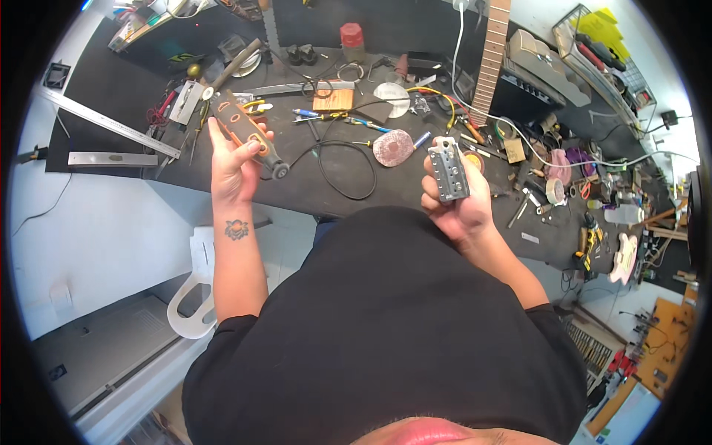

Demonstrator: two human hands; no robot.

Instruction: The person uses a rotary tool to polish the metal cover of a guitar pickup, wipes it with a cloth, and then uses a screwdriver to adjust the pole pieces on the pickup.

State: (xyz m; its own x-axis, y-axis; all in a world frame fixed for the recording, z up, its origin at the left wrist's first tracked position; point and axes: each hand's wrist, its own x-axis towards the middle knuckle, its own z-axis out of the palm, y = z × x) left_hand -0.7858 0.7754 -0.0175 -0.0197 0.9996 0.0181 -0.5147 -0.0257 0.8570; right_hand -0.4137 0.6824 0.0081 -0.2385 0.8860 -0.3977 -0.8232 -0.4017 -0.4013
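Observation:
My left hand grips a grey and orange rotary power tool at the left of the head view, tilted with its round tip toward the lower right. My right hand holds a dark metal guitar bridge upright, its face with a row of small screws toward the camera and its top end lighter. Between my hands, a black cable loops on the dark bench near a speckled pinkish oval pad.
The cluttered bench holds a wooden block, a red-lidded jar, pliers and wires. An upright guitar neck stands behind my right hand. A drill lies at the right. A white chair is below left.

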